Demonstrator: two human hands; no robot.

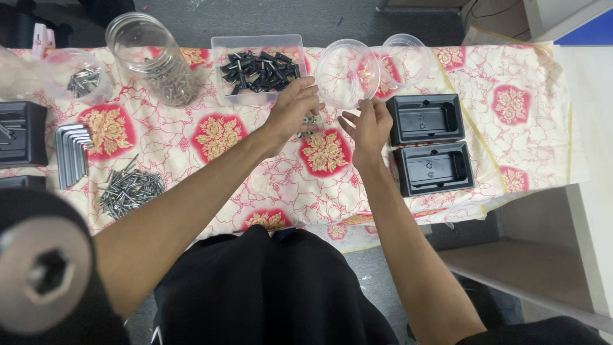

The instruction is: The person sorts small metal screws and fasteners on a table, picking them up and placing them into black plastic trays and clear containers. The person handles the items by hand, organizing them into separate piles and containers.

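Patterned cloth table (255, 185) spans frame. Black trays (426, 144) right of centre. Clear tub of black parts (258, 69) top centre. Sorting step: left hand (292, 110) curled over small metal screws (309, 126), grip unclear. Right hand (367, 124) fingers apart, empty, beside round clear container (348, 73). Next likely calls for pinch on one screw.

Bright, even overhead light; shadows stay soft and short under the forearms; faint glare on the clear round plastic tub (348, 72); the large dark cylinder (45, 268) at lower left is blurred; edges bow slightly.
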